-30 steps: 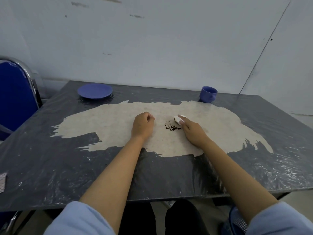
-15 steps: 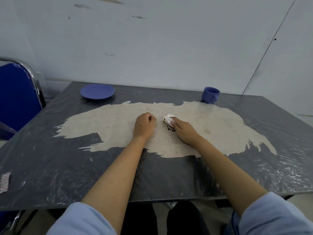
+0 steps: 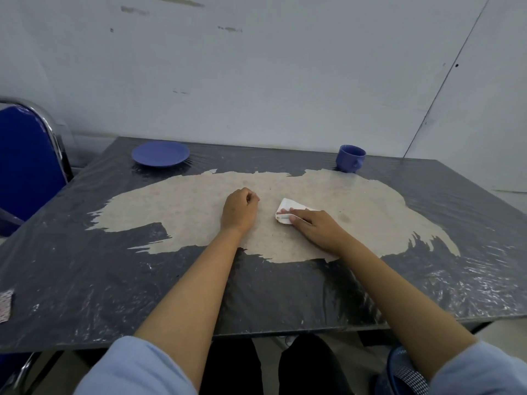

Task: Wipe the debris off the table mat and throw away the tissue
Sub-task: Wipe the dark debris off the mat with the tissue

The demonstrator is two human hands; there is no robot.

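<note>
The table mat (image 3: 185, 203) is a dark plastic sheet with a large worn beige patch in the middle. My right hand (image 3: 316, 228) presses a folded white tissue (image 3: 288, 210) flat onto the beige patch, fingers on top of it. No dark debris shows; the tissue and hand cover that spot. My left hand (image 3: 239, 210) rests as a loose fist on the mat, a short gap to the left of the tissue, holding nothing.
A blue saucer (image 3: 160, 153) sits at the far left of the table, a blue cup (image 3: 350, 158) at the far right. A blue chair (image 3: 25, 161) stands to the left. A blue basket rim (image 3: 405, 372) shows below the table's front edge at lower right.
My right hand slid the tissue leftward over the dark debris pile, which is now out of sight beneath it. My left hand stayed in place.
</note>
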